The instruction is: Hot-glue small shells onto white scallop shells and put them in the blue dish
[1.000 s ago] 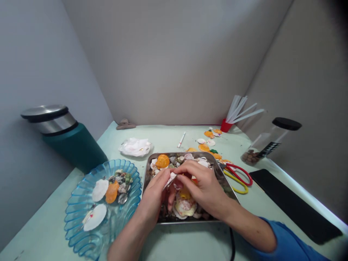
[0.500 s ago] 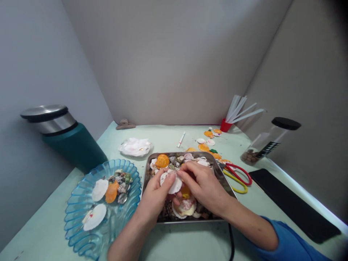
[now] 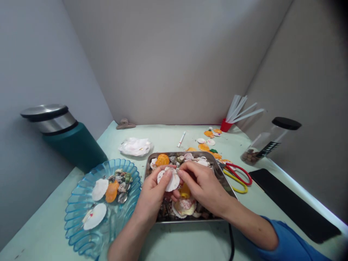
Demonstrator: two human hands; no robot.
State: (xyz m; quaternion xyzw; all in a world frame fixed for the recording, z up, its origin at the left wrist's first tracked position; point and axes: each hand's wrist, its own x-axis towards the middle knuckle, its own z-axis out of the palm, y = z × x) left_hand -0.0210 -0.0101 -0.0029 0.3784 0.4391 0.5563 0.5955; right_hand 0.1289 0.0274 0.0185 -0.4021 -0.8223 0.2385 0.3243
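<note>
Over a metal tray [image 3: 190, 221] of shells, my left hand [image 3: 152, 190] pinches a flat white scallop shell [image 3: 172, 183] between thumb and fingers. My right hand [image 3: 203, 185] is closed, its thumb and forefinger pressed together at the shell's right edge. Whatever is in that pinch is too small to make out. Beneath the hands a yellow object [image 3: 185, 191] is partly hidden. A larger pale shell [image 3: 181, 210] lies at the tray's front, and an orange shell [image 3: 162, 160] sits near its back left corner.
To the left stands a blue scalloped dish [image 3: 72, 206] with shells, beside a teal bottle [image 3: 73, 145]. Scissors [image 3: 239, 177] with red and yellow handles touch the right side. Behind are a white plastic bag [image 3: 135, 146], a marker [image 3: 181, 139] and glue sticks [image 3: 237, 108] in a red cup.
My left hand and the white shell have shifted slightly left, and the shell is turned a little. My right hand stays nearly in place, still pinching at its edge.
</note>
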